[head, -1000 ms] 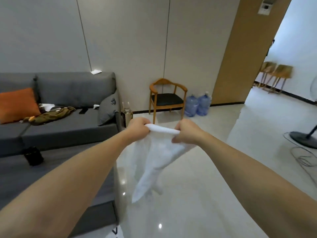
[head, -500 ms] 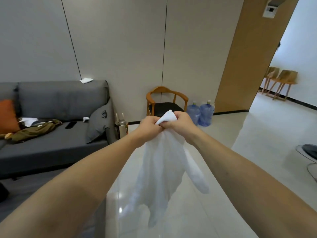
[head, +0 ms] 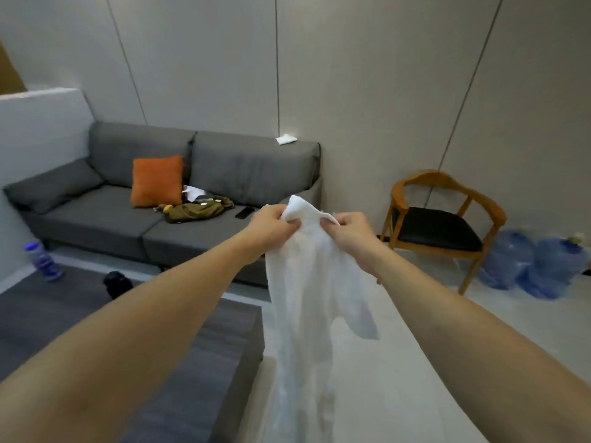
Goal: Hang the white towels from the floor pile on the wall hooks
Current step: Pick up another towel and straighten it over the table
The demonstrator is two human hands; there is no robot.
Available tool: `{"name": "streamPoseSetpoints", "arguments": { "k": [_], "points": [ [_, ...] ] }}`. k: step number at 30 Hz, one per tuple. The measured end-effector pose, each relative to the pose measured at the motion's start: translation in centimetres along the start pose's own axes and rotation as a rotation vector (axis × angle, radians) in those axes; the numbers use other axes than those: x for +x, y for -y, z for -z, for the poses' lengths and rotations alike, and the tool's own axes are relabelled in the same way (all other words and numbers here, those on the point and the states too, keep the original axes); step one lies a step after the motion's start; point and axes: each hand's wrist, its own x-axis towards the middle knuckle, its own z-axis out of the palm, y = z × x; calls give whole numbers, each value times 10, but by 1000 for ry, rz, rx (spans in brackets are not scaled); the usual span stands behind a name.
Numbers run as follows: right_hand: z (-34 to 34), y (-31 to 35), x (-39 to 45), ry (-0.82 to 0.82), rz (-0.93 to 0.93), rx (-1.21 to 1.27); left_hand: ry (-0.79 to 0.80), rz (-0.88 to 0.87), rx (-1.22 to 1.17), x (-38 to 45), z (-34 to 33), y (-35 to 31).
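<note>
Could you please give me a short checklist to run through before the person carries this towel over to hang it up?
1. Left hand grips the white towel at its top edge: ok.
2. Right hand pinches the same top edge, close beside the left: ok.
3. Towel hangs free below the hands, snagged on nothing: ok; its lower end runs out of the frame, so floor clearance: cannot tell.
4. A wall hook in sight to aim for: not ok; only bare grey wall panels show.
5. Clear floor ahead: ok on the right; the grey sofa blocks the left.
</note>
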Motion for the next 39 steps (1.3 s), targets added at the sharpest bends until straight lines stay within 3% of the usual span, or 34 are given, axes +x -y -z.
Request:
{"name": "streamPoseSetpoints", "arguments": {
  "k": [8,12,19,26,31,39],
  "points": [
    [-118,60,91,396,200,-33,-269,19,109,45,120,48],
    [-172,93,139,578,251,-146,-552,84,190,49,205,84],
    [-307,171,212,468,496,-456,-990,237,278,6,362,141],
    [-407,257,251,289,809,-363,-1241,370,594,-52,477,143],
    [-451,257,248,374,919,-257,-1346,490,757,-92,483,151],
    [-474,196,238,642,990,-293,-1425,830,681,-147,381,171]
  ]
}}
